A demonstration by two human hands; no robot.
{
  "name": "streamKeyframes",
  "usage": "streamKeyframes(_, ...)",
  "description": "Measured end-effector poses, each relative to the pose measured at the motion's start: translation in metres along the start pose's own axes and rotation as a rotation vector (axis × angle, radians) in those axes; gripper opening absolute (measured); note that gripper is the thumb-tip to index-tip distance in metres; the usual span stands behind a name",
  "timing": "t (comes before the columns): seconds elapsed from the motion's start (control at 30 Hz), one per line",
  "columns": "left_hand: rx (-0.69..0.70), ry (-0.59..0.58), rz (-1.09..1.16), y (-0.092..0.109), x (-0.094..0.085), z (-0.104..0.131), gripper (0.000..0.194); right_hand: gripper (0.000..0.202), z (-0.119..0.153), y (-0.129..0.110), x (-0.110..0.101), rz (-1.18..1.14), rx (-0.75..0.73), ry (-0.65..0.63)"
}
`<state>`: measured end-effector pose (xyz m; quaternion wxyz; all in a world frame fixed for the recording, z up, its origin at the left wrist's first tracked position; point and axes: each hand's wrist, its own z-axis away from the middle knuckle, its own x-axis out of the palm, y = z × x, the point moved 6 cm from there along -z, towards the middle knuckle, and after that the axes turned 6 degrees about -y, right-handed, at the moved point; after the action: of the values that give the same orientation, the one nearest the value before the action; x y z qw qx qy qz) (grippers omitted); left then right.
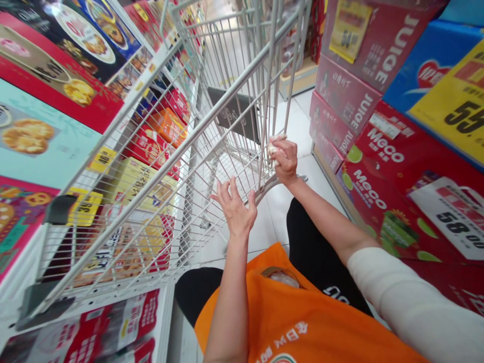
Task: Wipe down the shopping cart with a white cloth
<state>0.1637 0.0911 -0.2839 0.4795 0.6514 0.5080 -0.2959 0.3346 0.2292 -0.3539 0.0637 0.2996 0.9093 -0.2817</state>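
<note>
Our right hand (284,160) is closed on a small pale cloth (273,147), pressing it against an upright wire of the cart (212,126) at the cart's near right corner. Our wrist bends down from there into a bare forearm and a white sleeve (412,302) at the lower right.

Our left hand (235,204) is open, fingers spread apart, holding nothing. The fingertips lie against the wire mesh of the cart just left of and below the right hand, near the grey bar that runs along the cart's lower edge. The two hands are near each other but apart.

The cart fills the middle of the view, its grey wire sides tilting away from us, with a dark panel (234,113) hanging on its far side. Below our arms we see an orange apron (298,322) with white lettering, over dark trousers.

To the left, seen partly through the mesh, a shelf (162,322) carries boxes of biscuits (45,91) in red, teal, yellow and orange, with yellow price tags (85,206) on the shelf edge. To the right stand stacked red juice cartons (351,96), more red cartons (393,181) with green fruit printed on them, a blue carton (423,65) above, and price cards (457,106) in yellow and white. A pale tiled floor (298,126) runs between the two sides into the far aisle.
</note>
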Motion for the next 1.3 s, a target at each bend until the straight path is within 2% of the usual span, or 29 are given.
streamKeyframes(0.07, -0.002, 0.004, 0.01, 0.0, 0.0, 0.002, 0.064, 0.029, 0.004, -0.004, 0.004, 0.013, -0.046, -0.028)
streamKeyframes(0.2, 0.002, 0.012, 0.003, 0.001, 0.001, 0.006, 0.064, 0.027, 0.043, -0.016, 0.009, -0.071, -0.204, -0.206)
streamKeyframes(0.27, 0.006, 0.018, -0.003, 0.001, 0.001, 0.007, 0.064, 0.025, 0.053, -0.015, 0.007, -0.107, -0.203, -0.255)
streamKeyframes(0.33, 0.009, 0.022, -0.001, 0.001, 0.0, 0.009, 0.064, 0.024, 0.046, -0.008, 0.003, -0.136, -0.134, -0.23)
streamKeyframes(0.4, 0.012, 0.022, 0.001, 0.001, 0.0, 0.01, 0.064, 0.023, 0.028, 0.0, 0.001, -0.157, -0.05, -0.174)
streamKeyframes(0.47, 0.019, 0.017, -0.001, 0.001, 0.0, 0.011, 0.064, 0.023, 0.011, 0.006, 0.003, -0.161, 0.016, -0.122)
streamKeyframes(0.53, 0.022, 0.018, -0.001, 0.001, 0.0, 0.012, 0.065, 0.024, 0.006, 0.007, 0.006, -0.149, 0.06, -0.074)
streamKeyframes(0.63, 0.032, 0.028, -0.003, 0.002, -0.001, 0.013, 0.065, 0.028, 0.025, 0.003, 0.009, -0.125, 0.08, -0.053)
streamKeyframes(0.73, 0.042, 0.032, -0.018, 0.002, -0.001, 0.013, 0.065, 0.028, 0.052, -0.002, 0.01, -0.15, 0.045, -0.156)
streamKeyframes(0.8, 0.041, 0.029, -0.027, 0.0, 0.0, 0.012, 0.065, 0.027, 0.056, -0.003, 0.006, -0.182, 0.008, -0.202)
streamKeyframes(0.87, 0.037, 0.027, -0.032, -0.003, 0.001, 0.011, 0.065, 0.026, 0.044, 0.0, -0.002, -0.177, -0.007, -0.159)
streamKeyframes(0.97, 0.028, 0.031, -0.026, -0.002, 0.001, 0.011, 0.065, 0.026, 0.012, 0.005, -0.012, -0.111, 0.015, -0.022)
streamKeyframes(1.03, 0.01, 0.09, -0.033, 0.007, -0.005, 0.013, 0.06, 0.026, -0.003, 0.007, -0.012, -0.091, 0.034, 0.027)
streamKeyframes(1.1, 0.024, 0.199, -0.067, 0.024, -0.017, 0.015, 0.052, 0.026, -0.005, 0.007, -0.007, -0.101, 0.054, 0.028)
streamKeyframes(1.17, 0.144, 0.263, -0.11, 0.05, -0.025, 0.014, 0.047, 0.026, 0.007, 0.006, -0.002, -0.132, 0.071, -0.005)
streamKeyframes(1.23, 0.248, 0.183, -0.118, 0.068, -0.021, 0.005, 0.052, 0.025, 0.027, 0.005, 0.003, -0.158, 0.08, -0.069)
streamKeyframes(1.3, 0.216, 0.095, -0.133, 0.067, -0.01, -0.008, 0.055, 0.024, 0.045, 0.004, 0.005, -0.172, 0.063, -0.159)
